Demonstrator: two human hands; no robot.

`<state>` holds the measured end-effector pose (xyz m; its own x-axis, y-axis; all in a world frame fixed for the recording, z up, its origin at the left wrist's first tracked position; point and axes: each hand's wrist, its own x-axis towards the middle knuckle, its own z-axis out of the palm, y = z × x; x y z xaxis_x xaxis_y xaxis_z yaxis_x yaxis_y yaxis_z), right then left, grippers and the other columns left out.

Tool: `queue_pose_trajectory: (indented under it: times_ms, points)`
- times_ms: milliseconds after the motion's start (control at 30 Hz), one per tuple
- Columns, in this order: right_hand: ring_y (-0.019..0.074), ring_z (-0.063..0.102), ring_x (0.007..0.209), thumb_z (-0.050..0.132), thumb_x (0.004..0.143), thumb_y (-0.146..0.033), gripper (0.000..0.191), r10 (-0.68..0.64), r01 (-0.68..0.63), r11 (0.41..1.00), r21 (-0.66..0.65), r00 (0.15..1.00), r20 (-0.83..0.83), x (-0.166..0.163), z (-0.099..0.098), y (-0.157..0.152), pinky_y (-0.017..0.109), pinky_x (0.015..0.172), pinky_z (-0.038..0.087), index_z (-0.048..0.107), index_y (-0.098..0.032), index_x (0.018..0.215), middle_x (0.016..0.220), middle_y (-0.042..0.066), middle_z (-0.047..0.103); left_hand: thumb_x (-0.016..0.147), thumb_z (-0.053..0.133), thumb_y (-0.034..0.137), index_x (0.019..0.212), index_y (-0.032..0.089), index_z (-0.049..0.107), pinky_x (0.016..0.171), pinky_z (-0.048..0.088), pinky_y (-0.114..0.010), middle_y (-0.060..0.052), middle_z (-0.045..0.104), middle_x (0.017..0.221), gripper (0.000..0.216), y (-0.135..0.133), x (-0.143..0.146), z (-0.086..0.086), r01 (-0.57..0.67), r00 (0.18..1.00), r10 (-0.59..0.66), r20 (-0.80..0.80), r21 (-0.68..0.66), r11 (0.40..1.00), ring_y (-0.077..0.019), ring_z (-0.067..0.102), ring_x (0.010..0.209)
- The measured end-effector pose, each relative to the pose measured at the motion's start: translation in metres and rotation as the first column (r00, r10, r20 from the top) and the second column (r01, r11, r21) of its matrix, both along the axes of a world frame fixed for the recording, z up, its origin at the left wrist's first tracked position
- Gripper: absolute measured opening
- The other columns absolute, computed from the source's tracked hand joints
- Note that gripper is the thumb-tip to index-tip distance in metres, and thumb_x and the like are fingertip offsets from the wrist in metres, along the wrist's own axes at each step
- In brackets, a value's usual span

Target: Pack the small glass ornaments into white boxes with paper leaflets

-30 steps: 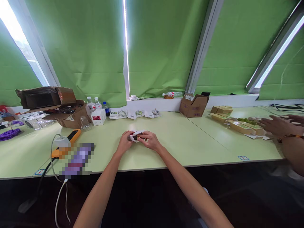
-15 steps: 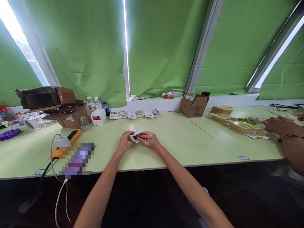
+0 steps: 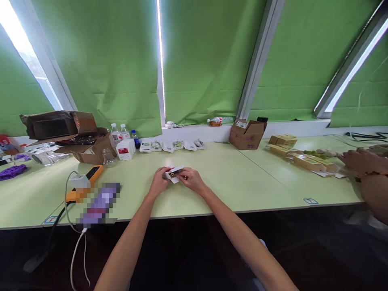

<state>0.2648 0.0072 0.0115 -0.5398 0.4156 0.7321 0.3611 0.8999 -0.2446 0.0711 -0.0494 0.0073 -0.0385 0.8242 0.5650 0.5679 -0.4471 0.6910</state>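
Observation:
Above the table in front of me, a small white box point(image 3: 175, 180) is held between both hands, its flaps standing out at the end facing me. My left hand point(image 3: 159, 184) is closed around the left side of the box. On the right side, the fingers of my right hand point(image 3: 193, 180) are bent and pinch the box's edge. A small dark and gold item point(image 3: 172, 175) shows in the box's mouth; its kind is too small to make out. Another tiny gold spot shows by my right fingertips.
Small white boxes point(image 3: 125, 149) and several clear-wrapped packets point(image 3: 177, 144) line the table's back. Left are an orange power strip point(image 3: 97, 173), a blurred phone point(image 3: 101, 204) and an open carton point(image 3: 91, 151). Right, a co-worker's hand point(image 3: 363, 161) is near yellowish boxes point(image 3: 309, 162).
The box has turned slightly, so the gold item in its mouth shows more plainly. My right fingers have shifted a little to the right. The co-worker's hand has moved slightly right.

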Motion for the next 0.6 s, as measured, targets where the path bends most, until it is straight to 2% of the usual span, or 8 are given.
queue_pose_trajectory:
  times_ms: [400,600]
  points:
    - [0.0139,0.059,0.069,0.061,0.087,-0.023,0.013,-0.008,0.008,1.000,-0.013,1.000,-0.006,0.0012,0.0032,-0.0043,0.024,0.062,0.042,0.071,-0.020,0.081,0.081,0.004,0.069,0.066,0.057,0.003,0.112,0.025,0.065,0.096,0.046,-0.035,-0.004,0.064,0.116,0.052,-0.0008,-0.0011,-0.0002,-0.002,1.000,0.002,-0.028,0.022,1.000,-0.0216,0.058,0.111]
    - [0.0124,0.055,0.063,0.056,0.090,-0.027,0.022,-0.102,0.102,0.995,0.004,0.995,-0.008,0.0030,0.0055,-0.0038,0.024,0.059,0.037,0.068,-0.019,0.074,0.073,0.003,0.065,0.063,0.055,0.000,0.112,0.025,0.065,0.097,0.045,-0.035,-0.004,0.063,0.118,0.056,0.0006,-0.0016,0.0003,-0.003,1.000,0.003,-0.005,-0.009,1.000,-0.0214,0.057,0.113]
